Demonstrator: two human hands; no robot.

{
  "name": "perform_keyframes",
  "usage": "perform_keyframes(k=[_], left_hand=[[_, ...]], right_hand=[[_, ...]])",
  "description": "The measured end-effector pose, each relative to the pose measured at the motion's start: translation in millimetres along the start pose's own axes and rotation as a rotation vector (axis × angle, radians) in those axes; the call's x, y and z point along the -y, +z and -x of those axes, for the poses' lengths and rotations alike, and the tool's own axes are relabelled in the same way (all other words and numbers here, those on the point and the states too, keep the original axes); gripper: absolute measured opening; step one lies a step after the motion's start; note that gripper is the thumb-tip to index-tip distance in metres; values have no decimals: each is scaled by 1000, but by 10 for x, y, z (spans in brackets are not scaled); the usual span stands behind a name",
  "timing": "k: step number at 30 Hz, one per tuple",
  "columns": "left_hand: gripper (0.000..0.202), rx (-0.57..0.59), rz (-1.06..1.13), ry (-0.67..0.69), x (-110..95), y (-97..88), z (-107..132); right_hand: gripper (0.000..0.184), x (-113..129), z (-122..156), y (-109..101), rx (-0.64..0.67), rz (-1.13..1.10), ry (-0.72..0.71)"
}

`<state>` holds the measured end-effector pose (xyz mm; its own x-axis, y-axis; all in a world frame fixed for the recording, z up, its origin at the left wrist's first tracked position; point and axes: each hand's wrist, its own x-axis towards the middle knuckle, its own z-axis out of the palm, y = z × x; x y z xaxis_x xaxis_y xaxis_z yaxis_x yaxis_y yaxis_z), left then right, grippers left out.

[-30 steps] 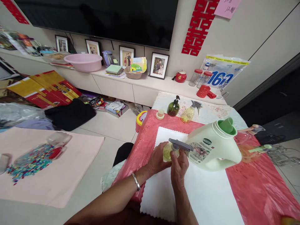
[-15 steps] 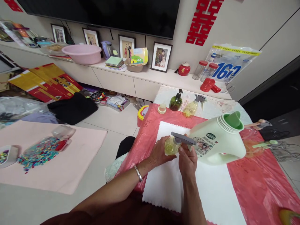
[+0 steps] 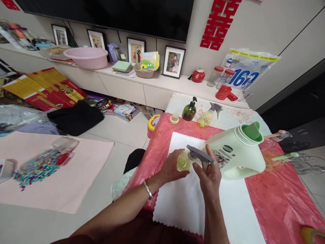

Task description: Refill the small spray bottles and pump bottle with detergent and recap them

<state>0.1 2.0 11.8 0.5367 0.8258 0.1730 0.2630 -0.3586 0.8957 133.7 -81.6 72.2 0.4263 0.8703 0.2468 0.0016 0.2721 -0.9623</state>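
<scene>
left hand (image 3: 172, 166) grips the yellowish translucent ribbed bottle (image 3: 184, 162) over the surface (image 3: 275, 200), nearer its left edge; right hand (image 3: 210, 175), fingers loosely parted, should steady the grey plastic trigger head (image 3: 200, 154) gently

One pale-green jug (image 3: 235, 156), four frames (image 3: 174, 62)

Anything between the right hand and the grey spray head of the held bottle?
Nothing visible. The right hand is right at the grey spray head, thumb near its neck; the left hand holds the spray bottle from the other side. The pale green jug stands behind, not between.
</scene>
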Motion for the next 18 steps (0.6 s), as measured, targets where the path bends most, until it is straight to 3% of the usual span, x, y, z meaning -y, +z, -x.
perform_keyframes(k=[6,14,18], left_hand=[[85,-19,21,1,44,7,30],[82,2,-1,30,87,38,23],[83,-5,-12,23,81,43,24]], right_hand=[[67,46,-8,96,-103,295,-126],[66,170,-145,68,-43,586,-309],[73,254,-168,112,39,602,-310]])
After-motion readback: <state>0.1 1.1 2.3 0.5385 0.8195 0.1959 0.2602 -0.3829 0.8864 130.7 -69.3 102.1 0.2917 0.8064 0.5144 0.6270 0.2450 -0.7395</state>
